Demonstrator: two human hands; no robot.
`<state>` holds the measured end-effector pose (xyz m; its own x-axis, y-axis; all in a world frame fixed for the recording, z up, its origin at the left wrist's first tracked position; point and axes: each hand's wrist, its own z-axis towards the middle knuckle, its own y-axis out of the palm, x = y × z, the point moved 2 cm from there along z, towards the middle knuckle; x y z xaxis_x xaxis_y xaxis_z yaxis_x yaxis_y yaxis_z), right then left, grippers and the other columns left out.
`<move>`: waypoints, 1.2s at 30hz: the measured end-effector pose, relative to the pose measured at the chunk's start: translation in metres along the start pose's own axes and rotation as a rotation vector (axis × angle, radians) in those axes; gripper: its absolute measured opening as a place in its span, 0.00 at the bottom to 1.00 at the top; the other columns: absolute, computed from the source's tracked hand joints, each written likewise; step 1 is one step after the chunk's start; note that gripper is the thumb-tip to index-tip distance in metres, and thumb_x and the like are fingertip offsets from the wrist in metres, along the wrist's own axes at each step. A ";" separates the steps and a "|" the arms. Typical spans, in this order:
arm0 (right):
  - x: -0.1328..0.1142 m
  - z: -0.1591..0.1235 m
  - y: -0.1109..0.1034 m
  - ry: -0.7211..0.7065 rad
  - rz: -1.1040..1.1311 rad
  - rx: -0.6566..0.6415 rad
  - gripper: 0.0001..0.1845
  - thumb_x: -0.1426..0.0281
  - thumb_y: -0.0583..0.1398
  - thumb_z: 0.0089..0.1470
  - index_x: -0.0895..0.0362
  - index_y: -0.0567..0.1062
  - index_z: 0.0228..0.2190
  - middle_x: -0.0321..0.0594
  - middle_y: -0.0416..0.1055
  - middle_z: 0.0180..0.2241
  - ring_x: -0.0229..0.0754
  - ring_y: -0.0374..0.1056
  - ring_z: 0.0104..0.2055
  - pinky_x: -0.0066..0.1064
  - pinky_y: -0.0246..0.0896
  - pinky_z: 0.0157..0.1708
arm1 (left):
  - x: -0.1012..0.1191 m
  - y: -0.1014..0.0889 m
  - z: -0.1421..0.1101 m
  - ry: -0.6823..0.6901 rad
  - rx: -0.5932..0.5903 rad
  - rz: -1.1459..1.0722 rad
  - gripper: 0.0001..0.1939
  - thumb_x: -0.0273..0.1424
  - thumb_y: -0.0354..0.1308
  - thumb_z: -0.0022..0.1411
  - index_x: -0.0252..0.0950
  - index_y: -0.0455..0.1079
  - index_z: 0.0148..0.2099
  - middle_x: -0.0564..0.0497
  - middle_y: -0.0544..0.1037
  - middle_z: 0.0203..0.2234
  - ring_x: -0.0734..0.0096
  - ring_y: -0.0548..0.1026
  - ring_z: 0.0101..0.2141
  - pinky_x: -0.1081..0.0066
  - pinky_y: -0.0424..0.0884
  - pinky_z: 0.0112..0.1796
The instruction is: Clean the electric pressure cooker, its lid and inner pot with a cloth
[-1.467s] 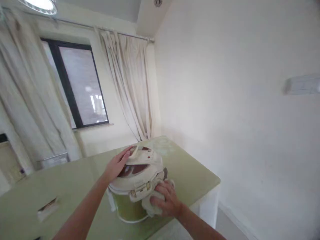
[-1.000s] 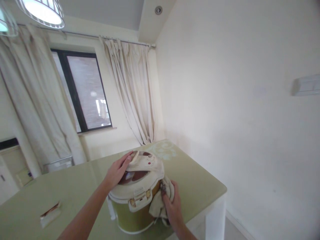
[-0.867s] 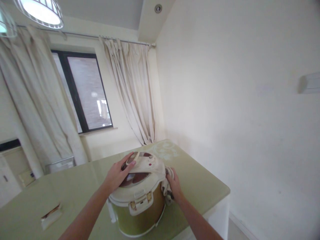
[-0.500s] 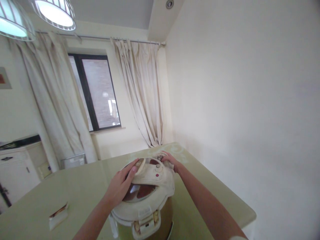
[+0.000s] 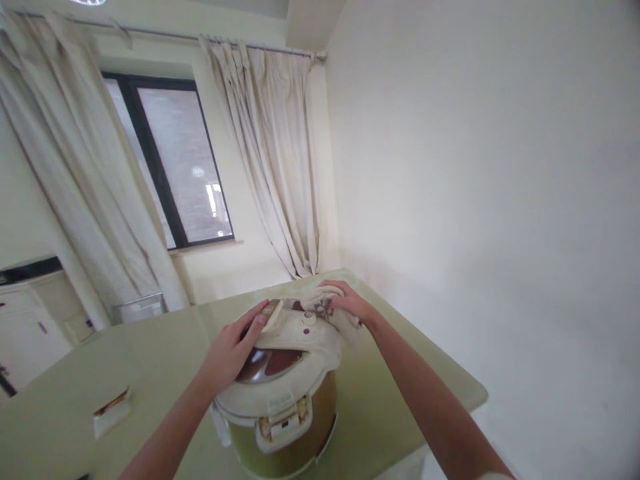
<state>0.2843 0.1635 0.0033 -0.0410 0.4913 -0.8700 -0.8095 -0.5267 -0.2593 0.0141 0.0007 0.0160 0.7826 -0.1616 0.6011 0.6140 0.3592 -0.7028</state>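
Cooker [image 5: 280, 392] upright on green tabletop [image 5: 160, 357], lid [image 5: 295, 341] down. Left hand [image 5: 231, 352] laid on the lid by its handle [image 5: 274, 317]; can't tell whether it grips. Right hand [image 5: 351, 305] clutches bunched cloth [image 5: 343, 325] at the lid's far right. Small white item [image 5: 111, 411] well left.

From my remote feed: cooker [image 5: 301, 381] upright on green table [image 5: 165, 373], near right-hand edge. Body rounded, olive shading to brown. Off-white lid [image 5: 320, 350] down on body; dark reddish panels, small red dot on top, yellow-brown marks around near-side fitting. I note cloth [image 5: 341, 321]: pale, dark-patterned patch, bunched, against lid's far right side, loose end hanging.
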 end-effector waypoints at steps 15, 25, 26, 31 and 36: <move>-0.071 0.040 0.049 0.089 -0.828 -0.104 0.15 0.58 0.63 0.58 0.53 0.82 0.42 0.44 0.80 0.43 0.51 0.73 0.44 0.36 0.62 0.43 | -0.003 0.001 0.003 0.016 0.000 0.045 0.36 0.58 0.44 0.72 0.45 0.69 0.71 0.49 0.79 0.61 0.50 0.77 0.60 0.53 0.69 0.63; -0.107 -0.031 0.096 -0.451 -0.909 -0.227 0.26 0.57 0.70 0.49 0.49 0.79 0.49 0.42 0.80 0.44 0.54 0.72 0.48 0.43 0.61 0.53 | -0.004 0.003 0.003 0.004 -0.015 0.004 0.38 0.58 0.42 0.73 0.41 0.68 0.71 0.47 0.76 0.63 0.50 0.74 0.64 0.53 0.65 0.66; -0.108 -0.034 0.101 -0.451 -0.912 -0.220 0.27 0.56 0.70 0.49 0.48 0.78 0.50 0.42 0.80 0.45 0.54 0.72 0.48 0.44 0.61 0.53 | -0.003 0.003 0.003 0.029 -0.031 -0.004 0.37 0.57 0.42 0.73 0.43 0.70 0.70 0.48 0.76 0.64 0.51 0.74 0.64 0.54 0.65 0.66; -0.092 0.009 0.088 -0.168 -1.004 -0.098 0.23 0.55 0.65 0.53 0.53 0.78 0.48 0.49 0.80 0.42 0.58 0.75 0.45 0.45 0.65 0.45 | 0.001 0.002 0.003 0.020 -0.041 0.006 0.35 0.57 0.42 0.73 0.46 0.72 0.68 0.51 0.79 0.61 0.51 0.76 0.62 0.55 0.66 0.65; -0.050 0.053 0.040 0.144 -0.929 0.035 0.14 0.63 0.68 0.48 0.55 0.79 0.37 0.51 0.80 0.35 0.56 0.75 0.40 0.40 0.63 0.39 | 0.006 0.001 0.002 0.015 -0.014 0.038 0.34 0.55 0.42 0.73 0.45 0.73 0.68 0.50 0.79 0.61 0.50 0.76 0.62 0.53 0.67 0.63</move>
<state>0.2230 0.1547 0.0585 0.7012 0.6124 -0.3650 -0.4986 0.0552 -0.8651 0.0198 0.0017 0.0193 0.8066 -0.1621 0.5685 0.5854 0.3526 -0.7301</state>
